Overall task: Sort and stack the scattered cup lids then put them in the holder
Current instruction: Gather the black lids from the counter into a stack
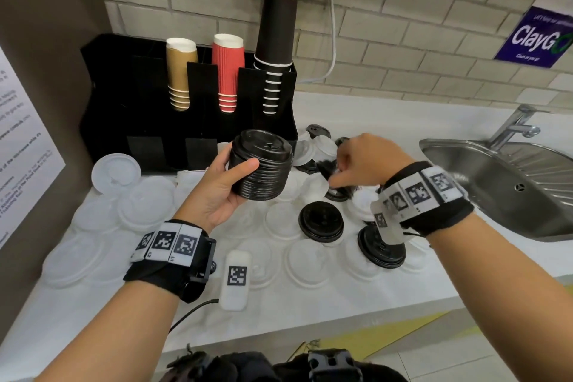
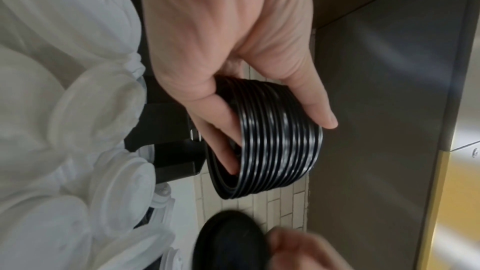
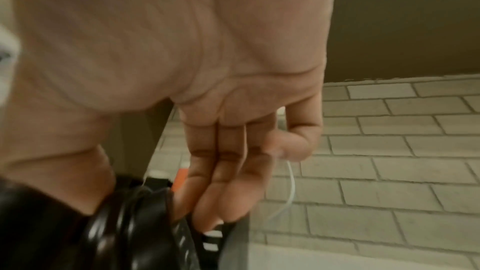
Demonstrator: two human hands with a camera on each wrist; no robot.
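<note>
Head view: a stack of black lids (image 1: 262,166) is gripped by the left hand (image 1: 221,186) just in front of the holder (image 1: 186,121), while a black lid (image 1: 328,169) in the right-hand pile gets pinched by the right hand (image 1: 361,161).

Left wrist: thumb and fingers (image 2: 315,98) are wrapped round the rims, so the stack should be kept square.

Right wrist: pretty blurry, but fingertips (image 3: 228,198) are seen closed on the lid; only one should be peeled off.

The head view looks down from above at the black plastic cup holder (image 1: 186,121). Both wrist views sit close, facing along the palms toward it (image 2: 166,130), sharing it (image 3: 213,239).
</note>
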